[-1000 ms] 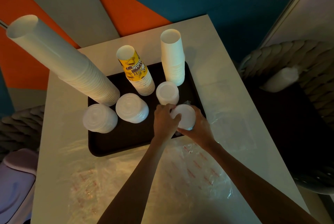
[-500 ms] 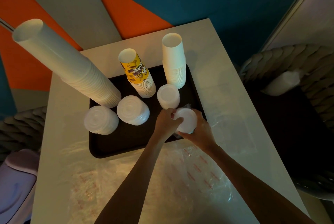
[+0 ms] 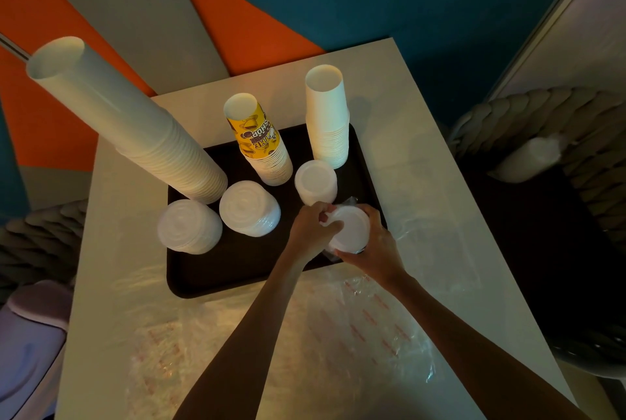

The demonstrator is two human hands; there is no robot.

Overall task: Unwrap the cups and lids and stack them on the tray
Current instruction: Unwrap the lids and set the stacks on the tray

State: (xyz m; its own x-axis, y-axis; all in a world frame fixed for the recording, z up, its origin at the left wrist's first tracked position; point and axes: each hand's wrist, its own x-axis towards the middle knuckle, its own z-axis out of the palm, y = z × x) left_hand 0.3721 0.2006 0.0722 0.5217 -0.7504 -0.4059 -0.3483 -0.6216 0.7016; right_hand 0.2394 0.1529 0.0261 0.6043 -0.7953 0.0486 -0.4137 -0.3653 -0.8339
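A person leans over a pale worktop (image 3: 406,148) that carries a dark tray (image 3: 237,270). Both hands meet at the tray's near right corner, around a short stack of white lids (image 3: 350,226). The right hand (image 3: 376,247) is curled round the side of the stack, holding it. The left hand (image 3: 311,230) pinches its top edge with bent fingers. A scrap of clear wrap (image 3: 350,201) shows crumpled just behind the stack.

Along the back of the tray stand a very tall column of white cups (image 3: 135,128) on the left, a stack of yellow printed cups (image 3: 261,142) in the middle, and a stack of plain white cups (image 3: 327,115) on the right. In front of them sit two wide lid stacks (image 3: 249,208) side by side, and a narrower lid stack (image 3: 315,181) just beyond the hands. Loose plastic sheeting (image 3: 338,335) with red print lies on the worktop beneath the forearms.
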